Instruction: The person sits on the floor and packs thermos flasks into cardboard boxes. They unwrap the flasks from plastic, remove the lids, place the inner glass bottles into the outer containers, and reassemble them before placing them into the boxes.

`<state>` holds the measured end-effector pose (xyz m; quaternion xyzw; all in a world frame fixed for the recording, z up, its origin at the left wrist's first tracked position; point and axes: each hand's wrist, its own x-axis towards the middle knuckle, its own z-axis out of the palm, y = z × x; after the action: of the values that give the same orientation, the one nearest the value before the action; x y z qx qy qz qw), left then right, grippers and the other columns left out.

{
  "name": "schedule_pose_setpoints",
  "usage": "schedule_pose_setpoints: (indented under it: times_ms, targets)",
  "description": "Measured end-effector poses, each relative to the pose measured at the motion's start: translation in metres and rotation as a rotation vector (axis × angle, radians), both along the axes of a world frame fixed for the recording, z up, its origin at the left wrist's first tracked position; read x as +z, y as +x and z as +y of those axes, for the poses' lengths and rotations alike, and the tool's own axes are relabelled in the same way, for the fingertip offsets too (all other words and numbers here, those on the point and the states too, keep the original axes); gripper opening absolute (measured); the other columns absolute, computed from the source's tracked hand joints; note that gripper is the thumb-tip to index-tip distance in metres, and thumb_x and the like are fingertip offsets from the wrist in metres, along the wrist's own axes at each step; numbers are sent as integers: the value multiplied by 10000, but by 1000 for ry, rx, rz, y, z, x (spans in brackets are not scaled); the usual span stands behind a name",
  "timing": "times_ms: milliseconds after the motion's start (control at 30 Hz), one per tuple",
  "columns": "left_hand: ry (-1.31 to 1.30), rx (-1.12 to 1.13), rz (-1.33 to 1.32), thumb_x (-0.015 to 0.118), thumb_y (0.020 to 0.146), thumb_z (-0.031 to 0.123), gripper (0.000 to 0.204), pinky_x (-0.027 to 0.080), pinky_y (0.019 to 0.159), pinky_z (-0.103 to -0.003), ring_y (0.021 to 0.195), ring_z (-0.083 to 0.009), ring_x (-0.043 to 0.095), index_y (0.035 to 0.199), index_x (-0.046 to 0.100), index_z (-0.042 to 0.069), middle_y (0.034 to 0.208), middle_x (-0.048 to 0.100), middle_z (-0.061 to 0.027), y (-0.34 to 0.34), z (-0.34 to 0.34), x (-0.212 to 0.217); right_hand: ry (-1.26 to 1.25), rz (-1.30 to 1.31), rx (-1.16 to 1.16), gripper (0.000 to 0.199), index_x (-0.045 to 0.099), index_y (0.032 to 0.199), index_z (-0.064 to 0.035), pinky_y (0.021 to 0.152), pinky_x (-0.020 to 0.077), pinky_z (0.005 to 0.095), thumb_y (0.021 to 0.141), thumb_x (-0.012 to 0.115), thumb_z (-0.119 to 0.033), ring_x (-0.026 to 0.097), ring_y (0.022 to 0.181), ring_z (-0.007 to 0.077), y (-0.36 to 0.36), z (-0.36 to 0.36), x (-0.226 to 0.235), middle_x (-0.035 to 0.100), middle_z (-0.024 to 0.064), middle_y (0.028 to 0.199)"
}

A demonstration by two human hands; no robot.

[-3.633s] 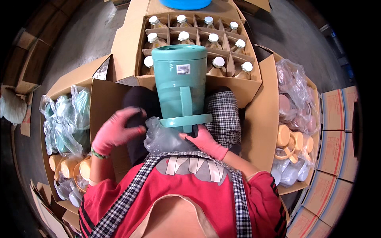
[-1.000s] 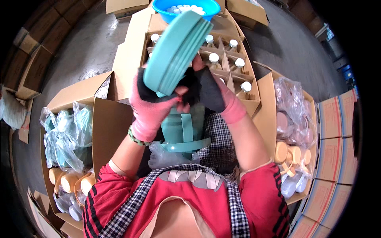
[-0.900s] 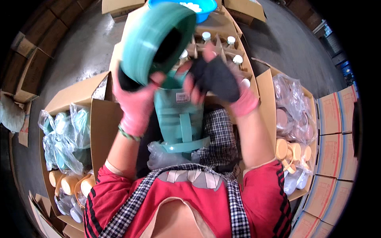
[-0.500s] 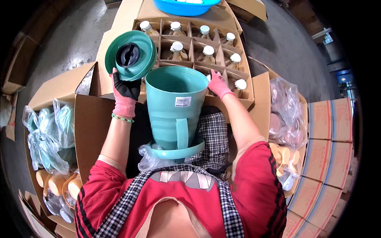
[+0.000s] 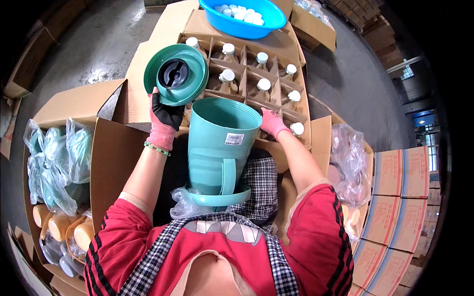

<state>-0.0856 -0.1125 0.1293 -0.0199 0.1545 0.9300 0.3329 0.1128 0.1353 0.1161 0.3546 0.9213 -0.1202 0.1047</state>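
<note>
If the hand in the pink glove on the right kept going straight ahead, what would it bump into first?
The right hand points toward the brown cardboard divider box. It would probably first meet the white-capped glass bottle beside its fingertips, though depth is hard to judge.

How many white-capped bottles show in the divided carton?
8 white-capped bottles in the divided carton: four along the far row, three in the middle, one by the right hand; others may be hidden.

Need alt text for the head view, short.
A person's gloved left hand holds up a round teal plastic lid with a black centre, while the pink-gloved right hand grips the rim of a tall open teal plastic jug on their lap. Beyond stands a divided cardboard box of white-capped bottles.
</note>
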Motion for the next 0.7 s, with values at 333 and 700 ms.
schedule_pose_setpoints:
  times_ms: [333, 700]
  targets:
    - [55, 74, -74, 402, 843, 319, 392, 362, 913, -495, 1099, -316, 437, 1171, 432, 107, 1212, 445, -101, -9, -32, -9, -96, 508, -159, 322, 593, 793, -63, 481, 404, 230, 620, 690, -316, 515, 572, 99, 41, 5, 284, 574, 21, 686]
    - [748, -365, 757, 335, 874, 236, 286, 344, 895, -513, 1091, -387, 388, 1112, 356, 79, 1291, 275, -173, -5, 36, 53, -1155, 1541, -161, 214, 515, 875, -76, 383, 334, 180, 856, 433, -272, 465, 480, 109, 81, -29, 191, 541, 36, 658]
